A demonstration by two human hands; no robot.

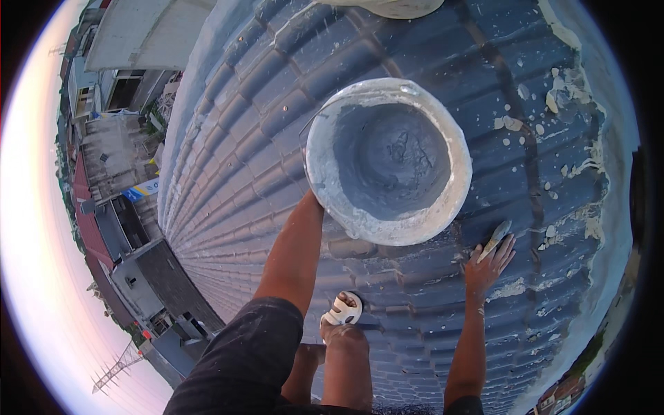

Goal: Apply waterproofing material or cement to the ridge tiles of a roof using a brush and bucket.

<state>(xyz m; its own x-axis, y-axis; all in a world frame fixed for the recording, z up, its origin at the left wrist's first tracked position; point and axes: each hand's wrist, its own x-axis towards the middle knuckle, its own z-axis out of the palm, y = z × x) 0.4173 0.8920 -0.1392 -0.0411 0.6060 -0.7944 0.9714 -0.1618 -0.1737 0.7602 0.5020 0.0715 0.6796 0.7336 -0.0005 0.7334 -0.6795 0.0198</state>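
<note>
A white bucket [322, 153], coated inside with grey paste, stands on the dark roof tiles [256, 124]. My left forearm [290, 249] reaches up to the bucket's lower left side; the hand itself is hidden behind it. My right hand [490, 261] rests on the tiles at the lower right of the bucket, fingers spread, holding a small brush or scraper [496, 238] with a pale handle and grey end between thumb and finger. Pale splatters dot the tiles to the right.
My sandaled foot [340, 311] is on the tiles below the bucket. A rough, plastered edge [605, 152] runs down the right. Beyond the roof's left edge lie lower buildings [131, 180] and a pylon [111, 370]. A pale object [380, 7] sits at the top.
</note>
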